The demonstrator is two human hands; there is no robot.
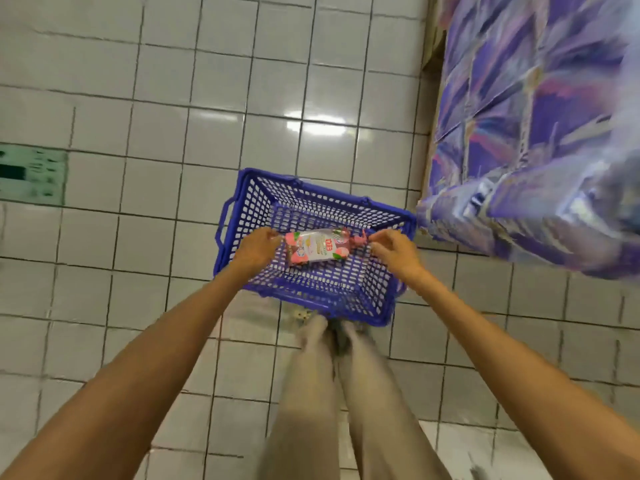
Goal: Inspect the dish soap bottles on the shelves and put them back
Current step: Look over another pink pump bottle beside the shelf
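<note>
A pink and white dish soap bottle (317, 250) lies sideways over a blue plastic basket (242, 202) that stands on the tiled floor. My left hand (258, 245) grips the bottle's base end on the left. My right hand (393, 249) pinches its pink cap end on the right. Both arms reach down from the bottom corners of the head view. Whether the bottle rests on the basket's bottom or hangs just above it is unclear.
Stacked purple packs (530, 133) fill the right side, close to the basket's right rim. My legs in beige trousers (329, 393) stand just behind the basket. A green floor sticker (33, 174) lies at the far left. White floor tiles (138, 98) surround everything.
</note>
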